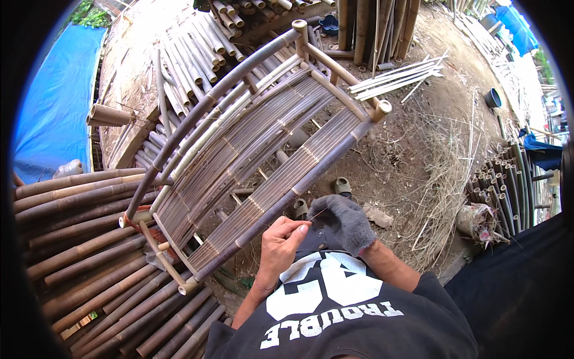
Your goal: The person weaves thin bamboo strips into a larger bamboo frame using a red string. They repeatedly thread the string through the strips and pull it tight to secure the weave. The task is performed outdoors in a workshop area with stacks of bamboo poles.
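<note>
**Hands meet at a bamboo frame's edge**

A curved bamboo frame (251, 143) leans between stacked poles (89, 251) and open dirt ground (412, 149). The bare left hand (281, 245) pinches a thin sliver (317, 214) beside the frame's lower rail; the gloved right hand (347, 221) curls closed around its far end.

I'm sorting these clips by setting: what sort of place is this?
Most likely an outdoor bamboo furniture workshop. A half-built curved bamboo frame stands on bare dirt ground, stacks of bamboo poles lie around it, and a blue tarp hangs at the side.
</note>
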A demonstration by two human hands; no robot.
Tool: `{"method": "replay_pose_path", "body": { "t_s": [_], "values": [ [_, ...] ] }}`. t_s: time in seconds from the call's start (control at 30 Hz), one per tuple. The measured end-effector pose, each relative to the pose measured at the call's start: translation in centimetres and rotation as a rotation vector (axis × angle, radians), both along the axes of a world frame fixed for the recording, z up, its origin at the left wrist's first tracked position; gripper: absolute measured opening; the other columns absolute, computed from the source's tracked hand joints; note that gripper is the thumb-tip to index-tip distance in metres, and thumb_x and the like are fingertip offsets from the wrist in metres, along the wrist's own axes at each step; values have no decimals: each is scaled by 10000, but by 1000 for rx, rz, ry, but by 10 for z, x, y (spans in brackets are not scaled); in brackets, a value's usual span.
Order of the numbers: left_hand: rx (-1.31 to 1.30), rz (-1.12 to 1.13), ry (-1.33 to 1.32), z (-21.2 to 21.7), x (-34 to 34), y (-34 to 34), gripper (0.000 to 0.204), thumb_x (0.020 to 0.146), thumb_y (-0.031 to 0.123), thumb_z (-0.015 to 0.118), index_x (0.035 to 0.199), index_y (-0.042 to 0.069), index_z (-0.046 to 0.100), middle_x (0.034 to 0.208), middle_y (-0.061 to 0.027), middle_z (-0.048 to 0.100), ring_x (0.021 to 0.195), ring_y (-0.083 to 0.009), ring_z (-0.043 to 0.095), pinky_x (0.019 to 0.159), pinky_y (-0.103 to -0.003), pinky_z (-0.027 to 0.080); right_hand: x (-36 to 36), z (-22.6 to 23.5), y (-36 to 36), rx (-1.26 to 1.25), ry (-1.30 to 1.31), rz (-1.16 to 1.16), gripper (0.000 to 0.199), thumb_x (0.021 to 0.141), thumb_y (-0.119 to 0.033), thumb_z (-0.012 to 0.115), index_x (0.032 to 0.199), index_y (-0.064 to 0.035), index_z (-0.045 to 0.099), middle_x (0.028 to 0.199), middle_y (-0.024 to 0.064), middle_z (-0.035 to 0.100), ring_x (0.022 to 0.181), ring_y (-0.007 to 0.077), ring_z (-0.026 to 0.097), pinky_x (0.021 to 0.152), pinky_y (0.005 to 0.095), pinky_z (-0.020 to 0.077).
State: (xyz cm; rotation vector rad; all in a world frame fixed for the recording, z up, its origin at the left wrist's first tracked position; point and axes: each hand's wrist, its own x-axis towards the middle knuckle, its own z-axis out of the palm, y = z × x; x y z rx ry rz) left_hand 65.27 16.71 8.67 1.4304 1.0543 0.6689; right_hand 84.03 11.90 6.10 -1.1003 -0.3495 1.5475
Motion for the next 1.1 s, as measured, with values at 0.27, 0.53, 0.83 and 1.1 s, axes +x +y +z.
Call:
{"method": "replay_pose_path", "body": {
  "t_s": [0.27, 0.53, 0.83, 1.1],
  "values": [
    [-692, 433, -351, -42, -46, 4, 235, 975, 140, 616, 1109, -27, 712, 881, -11, 647, 543, -15, 422, 457, -183, 327, 23, 10, -3, 11, -230, 71, 296, 1032, -179, 494, 895, 8, 679, 853, 111, 696, 785, 192, 671, 757, 329, 553],
    [-612, 149, -338, -9, -10, 19, 227, 959, 96, 629, 1097, -60, 721, 855, 2, 591, 611, -42, 424, 532, -204, 337, 4, 43, 1, 54, -638, 629, 277, 992, -206, 569, 852, 8, 675, 756, 63, 656, 707, 141, 623, 661, 307, 501],
    [-501, 6, -216, 4, 15, 13, 282, 968, 221, 667, 1139, 9, 740, 787, 55, 433, 643, -33, 378, 538, -207, 294, -3, 26, -8, 227, -837, 848, 238, 952, -278, 538, 1016, -84, 661, 935, 130, 697, 844, 332, 677, 746, 431, 524],
    [-533, 2, -281, 10, 19, 14, 299, 975, 266, 668, 1127, 20, 745, 783, 55, 430, 655, -33, 387, 545, -201, 300, -5, 7, -8, 272, -827, 971, 311, 957, -317, 489, 961, -65, 671, 916, 142, 689, 852, 334, 665, 761, 438, 515]
  ]
}}
